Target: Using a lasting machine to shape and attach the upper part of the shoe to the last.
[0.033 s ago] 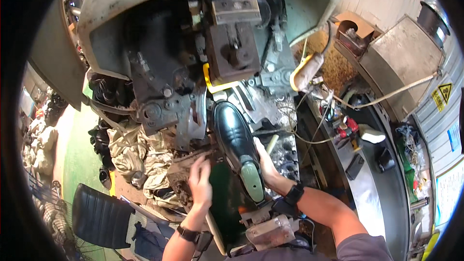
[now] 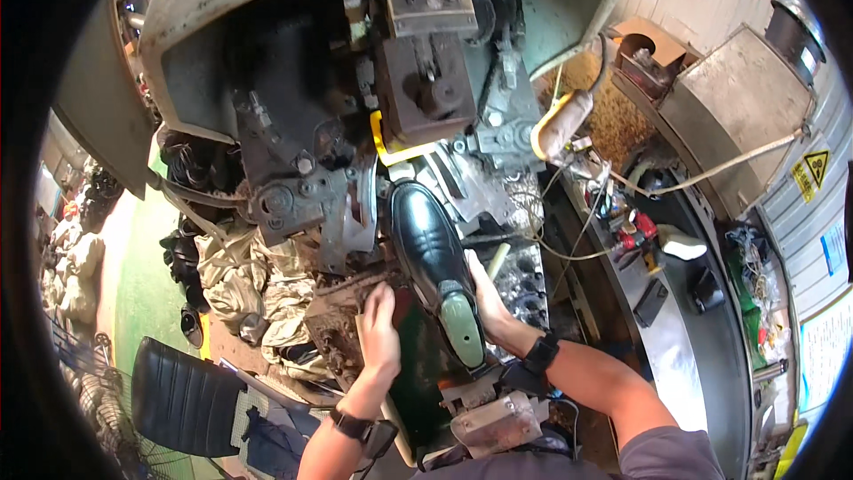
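A shiny black leather shoe point(image 2: 425, 229) points its toe away from me, into the middle of the machine point(image 2: 435, 89). A pale green last point(image 2: 460, 327) fills its heel opening, with a small hole in the top. Against the shoe's right side lies my right hand point(image 2: 490, 304), holding it; its fingers are partly hidden by the shoe. My left hand point(image 2: 380, 340) is left of the heel, apart from the shoe, with its fingers stretched out and nothing in them. Just beyond the toe is a yellow angled bracket point(image 2: 404, 156) under the machine's dark metal block.
A metal clamp-like block point(image 2: 499, 425) sits close to my body, below the heel. Right of the machine hangs a yellow-edged handheld part point(image 2: 563, 126) on a cable. A bench point(image 2: 671, 356) holds loose tools. Crumpled cloth point(image 2: 235, 277) and a black chair point(image 2: 188, 398) are at the left.
My left hand has shifted a little to the right, nearer the shoe. The shoe and my right hand have hardly moved.
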`<state>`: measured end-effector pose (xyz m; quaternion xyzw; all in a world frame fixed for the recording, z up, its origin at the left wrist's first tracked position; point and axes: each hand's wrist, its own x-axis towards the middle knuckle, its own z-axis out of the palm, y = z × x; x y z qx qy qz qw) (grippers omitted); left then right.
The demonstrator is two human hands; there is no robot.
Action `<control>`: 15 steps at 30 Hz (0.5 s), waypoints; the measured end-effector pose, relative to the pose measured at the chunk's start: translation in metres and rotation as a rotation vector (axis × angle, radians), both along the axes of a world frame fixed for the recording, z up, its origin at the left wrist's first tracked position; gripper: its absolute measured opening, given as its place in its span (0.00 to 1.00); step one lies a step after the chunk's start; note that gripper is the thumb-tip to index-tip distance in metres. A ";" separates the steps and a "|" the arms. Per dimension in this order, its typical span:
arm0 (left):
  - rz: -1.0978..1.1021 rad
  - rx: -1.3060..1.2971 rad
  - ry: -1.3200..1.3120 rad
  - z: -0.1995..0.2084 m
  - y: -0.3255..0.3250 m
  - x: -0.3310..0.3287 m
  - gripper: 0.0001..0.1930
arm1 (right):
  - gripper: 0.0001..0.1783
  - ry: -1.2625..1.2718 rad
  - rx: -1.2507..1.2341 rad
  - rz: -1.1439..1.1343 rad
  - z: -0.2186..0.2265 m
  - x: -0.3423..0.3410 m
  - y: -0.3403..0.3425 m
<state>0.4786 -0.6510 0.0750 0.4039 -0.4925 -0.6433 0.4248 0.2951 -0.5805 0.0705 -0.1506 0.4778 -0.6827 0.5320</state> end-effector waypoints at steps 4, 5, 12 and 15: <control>-0.100 0.423 0.539 0.030 0.032 -0.057 0.29 | 0.37 -0.157 0.020 0.097 0.037 0.013 0.009; -0.099 0.446 0.612 0.019 0.030 -0.061 0.30 | 0.37 -0.184 -0.037 0.120 0.033 0.016 0.009; -0.103 0.532 0.634 0.025 0.011 -0.085 0.33 | 0.34 -0.197 -0.116 0.082 0.014 0.009 0.008; -0.145 0.511 0.654 0.021 0.012 -0.077 0.35 | 0.33 -0.149 -0.145 0.065 0.022 0.013 0.004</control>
